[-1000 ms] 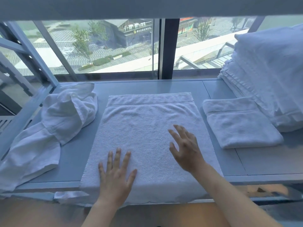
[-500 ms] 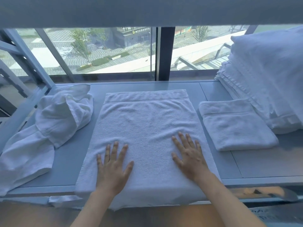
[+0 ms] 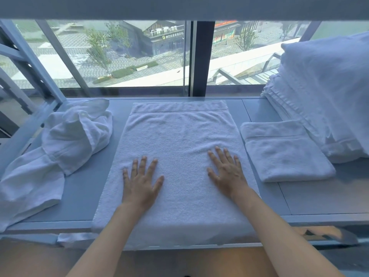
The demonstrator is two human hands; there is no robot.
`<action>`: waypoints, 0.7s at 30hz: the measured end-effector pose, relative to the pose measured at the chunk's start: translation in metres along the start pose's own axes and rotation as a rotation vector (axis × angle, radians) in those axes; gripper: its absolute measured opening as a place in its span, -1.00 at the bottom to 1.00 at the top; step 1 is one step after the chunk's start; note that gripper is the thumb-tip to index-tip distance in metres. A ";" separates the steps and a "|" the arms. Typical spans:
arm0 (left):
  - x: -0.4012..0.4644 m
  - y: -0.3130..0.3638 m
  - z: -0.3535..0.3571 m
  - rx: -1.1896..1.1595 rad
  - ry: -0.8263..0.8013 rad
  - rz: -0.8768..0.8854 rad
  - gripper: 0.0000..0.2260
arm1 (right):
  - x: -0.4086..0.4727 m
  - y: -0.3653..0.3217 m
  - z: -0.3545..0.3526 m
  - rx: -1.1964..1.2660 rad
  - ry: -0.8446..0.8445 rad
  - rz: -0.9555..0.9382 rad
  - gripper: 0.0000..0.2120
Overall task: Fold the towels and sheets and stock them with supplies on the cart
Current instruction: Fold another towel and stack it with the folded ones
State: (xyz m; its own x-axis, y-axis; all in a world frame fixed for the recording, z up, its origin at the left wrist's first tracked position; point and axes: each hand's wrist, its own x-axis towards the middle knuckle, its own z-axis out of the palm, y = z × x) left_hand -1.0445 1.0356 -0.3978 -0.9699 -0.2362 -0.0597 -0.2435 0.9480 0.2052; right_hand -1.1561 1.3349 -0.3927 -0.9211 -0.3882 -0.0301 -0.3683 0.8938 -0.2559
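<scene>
A white towel [image 3: 179, 136] lies spread flat in the middle of the grey ledge [image 3: 83, 196], its near edge hanging over the front. My left hand [image 3: 140, 180] lies flat on its lower left part, fingers straight and spread. My right hand [image 3: 227, 170] lies flat on its lower right part, fingers straight. To the right sits a small folded towel [image 3: 283, 150]. A tall stack of folded white linen [image 3: 323, 96] stands at the far right. A crumpled heap of white cloth [image 3: 60, 148] lies at the left.
A large window [image 3: 129, 56] runs along the back of the ledge, with a dark vertical frame post [image 3: 201, 58] in the middle. Slanted metal beams [image 3: 30, 62] stand at the left. An overhead beam [image 3: 179, 7] crosses the top.
My right hand came down from hovering with bent fingers to lie flat on the towel. Both hands slid a little up the towel, away from me.
</scene>
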 end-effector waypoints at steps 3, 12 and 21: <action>-0.006 0.000 0.001 0.001 0.010 0.003 -0.37 | -0.007 0.002 0.004 -0.003 0.020 -0.009 -0.31; -0.016 0.002 0.000 0.003 0.014 0.001 -0.36 | -0.027 -0.022 -0.003 0.025 0.068 -0.061 -0.41; -0.022 0.005 -0.005 0.008 0.008 -0.001 -0.38 | -0.075 -0.093 0.031 0.044 -0.075 -0.330 -0.42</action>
State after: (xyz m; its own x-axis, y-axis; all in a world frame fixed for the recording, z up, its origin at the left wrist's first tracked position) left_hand -1.0240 1.0446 -0.3900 -0.9696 -0.2391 -0.0520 -0.2447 0.9493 0.1973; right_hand -1.0493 1.2741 -0.3964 -0.7407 -0.6717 -0.0092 -0.6377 0.7074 -0.3048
